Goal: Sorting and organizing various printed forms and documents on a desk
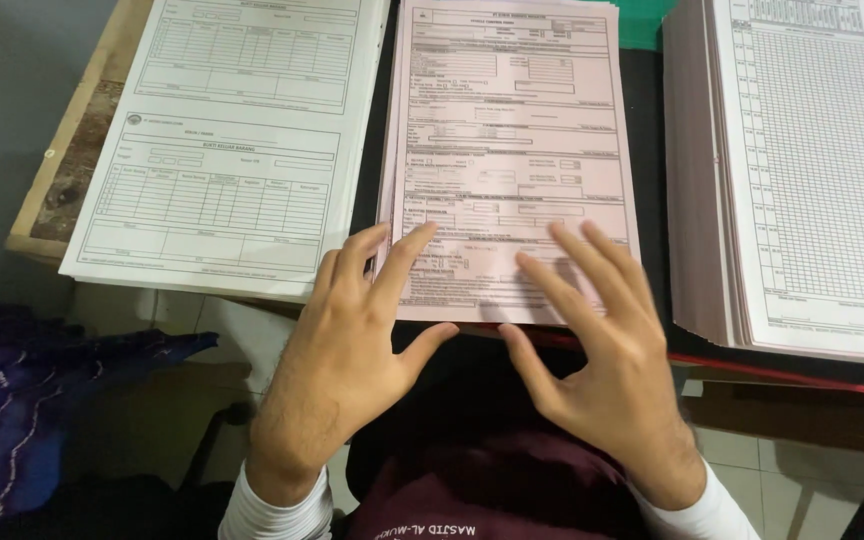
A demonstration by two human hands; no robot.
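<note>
The stack of pale pink printed paper forms lies in the middle of the dark desk, its near edge at the desk's front. Both hands rest spread and flat on its lower end, gripping nothing: the left hand at the pink stack's lower left corner, the right hand on its lower right, apparently steadying or squaring the sheets. Left of the pink stack lies a stack of white ruled forms; right of it, a thicker pile of white gridded sheets.

3 paper stacks: 1 white forms, 1 pink forms, 1 grid sheets; 2 hands.
</note>
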